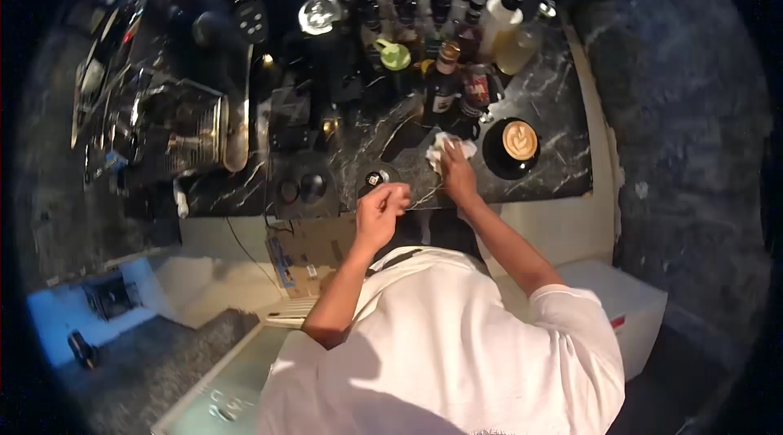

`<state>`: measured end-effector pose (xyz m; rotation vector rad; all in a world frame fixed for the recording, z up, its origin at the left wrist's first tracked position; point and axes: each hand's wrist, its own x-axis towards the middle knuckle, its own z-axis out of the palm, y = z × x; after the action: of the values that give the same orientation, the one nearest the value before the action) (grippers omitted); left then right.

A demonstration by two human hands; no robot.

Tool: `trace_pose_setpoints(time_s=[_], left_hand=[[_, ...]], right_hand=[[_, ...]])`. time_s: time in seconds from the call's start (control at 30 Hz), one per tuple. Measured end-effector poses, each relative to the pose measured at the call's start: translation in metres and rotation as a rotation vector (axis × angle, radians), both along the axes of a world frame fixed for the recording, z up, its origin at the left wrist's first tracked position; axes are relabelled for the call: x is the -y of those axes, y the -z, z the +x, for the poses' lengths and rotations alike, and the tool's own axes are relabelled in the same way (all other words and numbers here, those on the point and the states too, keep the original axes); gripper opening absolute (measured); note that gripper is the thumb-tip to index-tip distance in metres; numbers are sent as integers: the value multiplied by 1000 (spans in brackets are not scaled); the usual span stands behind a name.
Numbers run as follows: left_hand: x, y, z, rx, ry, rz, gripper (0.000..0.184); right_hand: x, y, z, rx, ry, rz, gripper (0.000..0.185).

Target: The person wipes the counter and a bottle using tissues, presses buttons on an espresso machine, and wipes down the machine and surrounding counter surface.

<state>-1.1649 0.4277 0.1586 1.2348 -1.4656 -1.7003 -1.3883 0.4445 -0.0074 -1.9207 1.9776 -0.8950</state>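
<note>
My right hand [458, 174] is stretched forward onto the black marble counter [534, 182], gripping a crumpled white cloth [439, 154] pressed to its surface. To the right of that hand, a latte with leaf-patterned foam [519, 141] sits in a dark cup on a black saucer [509, 171]. My left hand [382, 213] hovers at the counter's front edge, fingers curled in with nothing visible in them. Just beyond it lies a small round dark item with a light label [375, 180]. A dark bottle [441, 92] and a red-labelled jar [475, 88] stand behind the cloth.
An espresso machine [196, 137] takes up the counter's left side. Several bottles, pump dispensers [499, 21] and a green scoop [393, 55] crowd the back. Round tamping tools [313, 187] rest on a mat at the front left. A cardboard box [308, 260] is below the counter.
</note>
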Motion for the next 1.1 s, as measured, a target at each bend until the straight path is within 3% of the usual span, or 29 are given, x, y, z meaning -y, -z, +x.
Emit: trace_pose_setpoints(time_s=[0.07, 0.17, 0.23, 0.27, 0.33, 0.37, 0.4, 0.43, 0.57, 0.6, 0.63, 0.73, 0.9, 0.93, 1.07, 1.1], left_hand=[[-9, 2, 2, -6, -26, 43, 32], [-25, -2, 4, -56, -148, -116, 46], [-36, -11, 11, -62, -259, -210, 45], [-44, -11, 17, -64, -329, -209, 42], [-56, -15, 37, -42, -452, -245, 39], [-63, -18, 48, -12, -440, -180, 33], [-63, -20, 59, 6, -418, -111, 35], [-61, -24, 65, 3, -444, -124, 35], [-50, -47, 85, 69, -440, -459, 56], [-43, -44, 93, 52, -433, -462, 56], [-34, -41, 101, 96, -450, -542, 60], [-11, -31, 145, 247, -502, -781, 73], [11, 12, 279, 210, -730, -656, 63], [16, 0, 306, 184, -757, -614, 56], [38, -9, 401, 141, -914, -499, 41], [43, -8, 421, 85, -976, -344, 38]], right_hand=[[36, -1, 2, -25, -18, -43, 31], [58, 11, 19, 23, -196, 8, 27], [43, 10, 26, 145, -106, 51, 25], [31, -9, 14, 523, -172, 22, 26], [23, -28, 7, 240, -72, 336, 17], [18, -38, 10, 253, 103, 353, 17], [19, -36, -2, 516, 134, 613, 12], [30, -48, 11, 506, 106, 606, 12], [28, -159, 86, 1495, 33, 599, 25], [32, -194, 121, 1528, -21, 659, 25], [38, -218, 157, 1554, -77, 723, 24], [53, -203, 245, 1520, -264, 817, 26], [94, -209, 376, 1583, -391, 978, 29], [98, -213, 397, 1581, -378, 983, 29], [122, -235, 465, 1193, -469, 815, 31], [139, -224, 481, 1064, -452, 623, 33]])
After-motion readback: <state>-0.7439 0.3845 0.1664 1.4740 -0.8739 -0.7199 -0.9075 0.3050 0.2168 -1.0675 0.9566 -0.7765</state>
